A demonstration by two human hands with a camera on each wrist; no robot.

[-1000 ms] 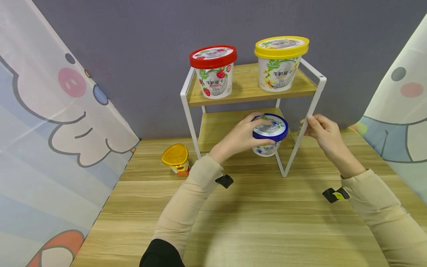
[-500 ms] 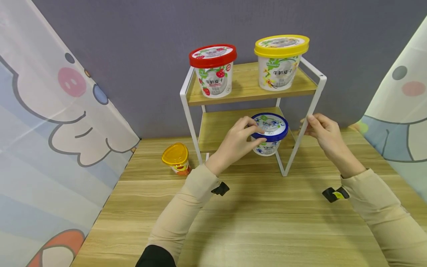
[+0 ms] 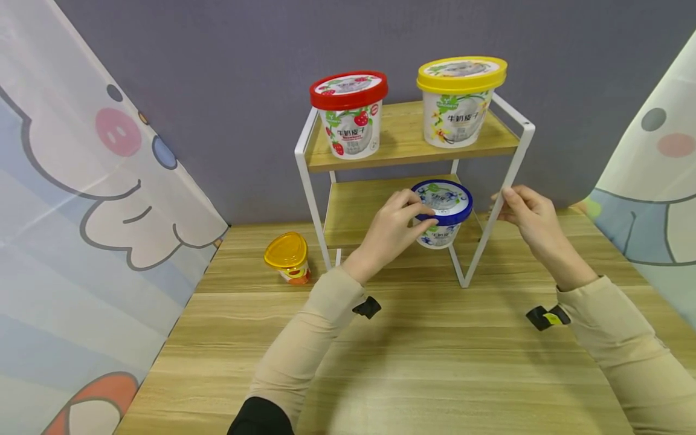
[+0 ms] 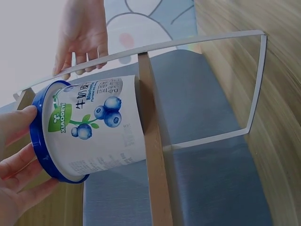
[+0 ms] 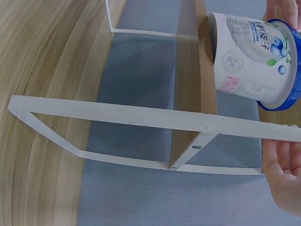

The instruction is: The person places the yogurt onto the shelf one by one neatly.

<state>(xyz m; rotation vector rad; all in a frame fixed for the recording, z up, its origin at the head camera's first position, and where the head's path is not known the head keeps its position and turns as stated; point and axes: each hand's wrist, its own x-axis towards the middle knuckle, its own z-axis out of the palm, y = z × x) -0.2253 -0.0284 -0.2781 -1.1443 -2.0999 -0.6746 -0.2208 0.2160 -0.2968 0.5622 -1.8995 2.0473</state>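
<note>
A tub with a blue lid and blueberry print [image 3: 439, 232] stands on the lower board [image 3: 359, 208] of a small two-tier shelf rack, near its front right. My left hand [image 3: 393, 231] is at the left side of the lid. In the left wrist view, its thumb and fingers touch the blue rim [image 4: 44, 153] without wrapping round the tub. My right hand [image 3: 528, 214] holds the rack's white front-right post [image 3: 492, 220] between thumb and fingers. Part of this grip shows beyond the post in the right wrist view.
On the upper board [image 3: 399, 130] stand a red-lidded strawberry tub [image 3: 352, 130] and a yellow-lidded tub [image 3: 454, 118]. A small cup with an orange lid [image 3: 288, 252] is on the wooden table [image 3: 413, 356], left of the rack. A grey wall [image 3: 261, 121] rises behind.
My left hand has drawn back from over the lid to its left edge. The blue-lidded tub has since shifted slightly back and right. My right hand has stayed on the post.
</note>
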